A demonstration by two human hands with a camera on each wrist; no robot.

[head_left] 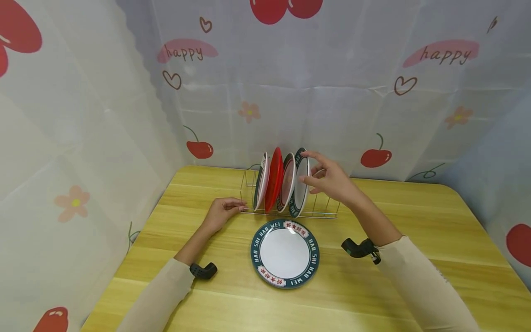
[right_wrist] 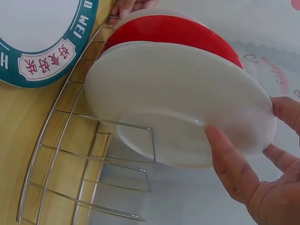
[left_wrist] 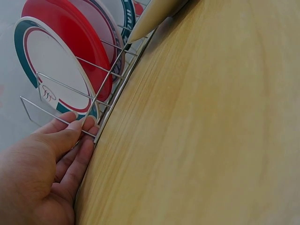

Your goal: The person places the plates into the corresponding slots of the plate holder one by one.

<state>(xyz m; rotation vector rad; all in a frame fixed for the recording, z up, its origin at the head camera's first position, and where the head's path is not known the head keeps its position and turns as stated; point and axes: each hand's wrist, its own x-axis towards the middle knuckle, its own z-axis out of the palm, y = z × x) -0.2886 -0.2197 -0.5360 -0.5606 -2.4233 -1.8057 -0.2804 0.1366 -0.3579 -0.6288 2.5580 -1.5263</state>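
My left hand (head_left: 221,213) grips the left front end of a wire dish rack (head_left: 327,215), its thumb and fingers pinching the wire in the left wrist view. Several plates stand on edge in the rack. At the left is a white plate with a green-and-red border (left_wrist: 51,61), then a red plate (head_left: 274,182), then a pinkish plate (head_left: 288,182). The rightmost plate, white with a dark green lettered rim (head_left: 302,189), is at my right hand (head_left: 329,180). My right thumb lies against its white underside (right_wrist: 164,89), with fingers at its upper rim.
A white plate with a dark green lettered rim (head_left: 285,253) lies flat on the wooden table (head_left: 356,295) in front of the rack. The rack's right-hand slots hold no plates. A printed cloth (head_left: 332,115) hangs close behind the table.
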